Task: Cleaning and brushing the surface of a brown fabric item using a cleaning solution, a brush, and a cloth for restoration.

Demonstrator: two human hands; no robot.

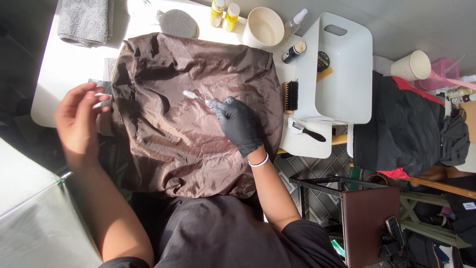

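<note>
1. two hands are over a brown glossy fabric [188,124] that is spread across a white table [64,74].
2. right hand [240,124], in a black glove, is closed around a small clear spray bottle [194,96]. grip is narrow, at the bottle's near end.
3. bottle position: it lies low over the upper middle of the fabric, up and to the left of the gloved hand. whether its tip touches the cloth cannot be told.
4. long axis: the bottle runs from the gloved fingertips toward the upper left, capped end pointing away from the hand and toward the bare hand's side.
5. left hand [79,121], bare, is raised at the fabric's left edge, fingers loosely spread. thumb and forefinger pinch a small pale item, too small to identify.
6. nearness: the right hand is on the bottle; the left hand is well apart from it, with a stretch of fabric between.
7. surroundings: a grey folded towel [84,20] at the table's far left, a cream bowl [263,27] and two yellow bottles [224,13] at the far edge, a white bin [347,84] to the right, a dark bristle brush [291,95] just beside the bin.
</note>
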